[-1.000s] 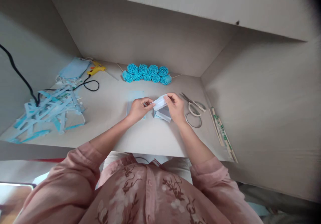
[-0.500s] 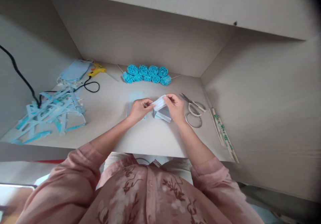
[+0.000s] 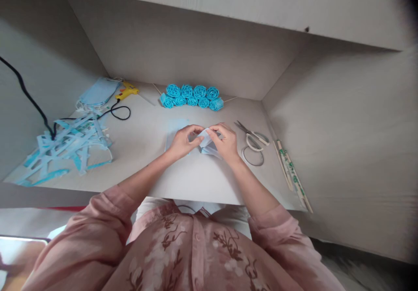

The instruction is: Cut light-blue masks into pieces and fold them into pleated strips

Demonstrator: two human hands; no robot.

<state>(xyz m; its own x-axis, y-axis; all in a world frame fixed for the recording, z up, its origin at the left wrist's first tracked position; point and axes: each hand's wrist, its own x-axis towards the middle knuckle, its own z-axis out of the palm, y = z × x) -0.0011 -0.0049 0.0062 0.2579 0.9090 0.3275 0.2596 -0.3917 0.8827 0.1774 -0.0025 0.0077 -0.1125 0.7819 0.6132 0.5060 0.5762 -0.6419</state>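
Observation:
A pale piece of face mask fabric (image 3: 205, 138) is pinched between my two hands above the middle of the table. My left hand (image 3: 187, 141) is closed on its left side, thumb and fingertips together. On the other side, my right hand (image 3: 224, 140) grips it near the top edge. Beneath the hands lie more folded fabric pieces (image 3: 211, 151), partly covered by my right hand. Flat pale blue pieces (image 3: 170, 139) show just left of my left hand. Scissors (image 3: 253, 138) with white handles lie to the right of my right hand, above a thin ring (image 3: 253, 156).
Blue fabric roses (image 3: 192, 96) stand in two rows at the back. At left are a yellow glue gun (image 3: 128, 90) with a black cord, stacked face masks (image 3: 99, 91) and a heap of cut strips (image 3: 73, 141). Wooden sticks (image 3: 294, 175) lie along the right wall.
My hands have come closer together. The fabric between them, stretched out flat before, now appears folded and shows less of its surface.

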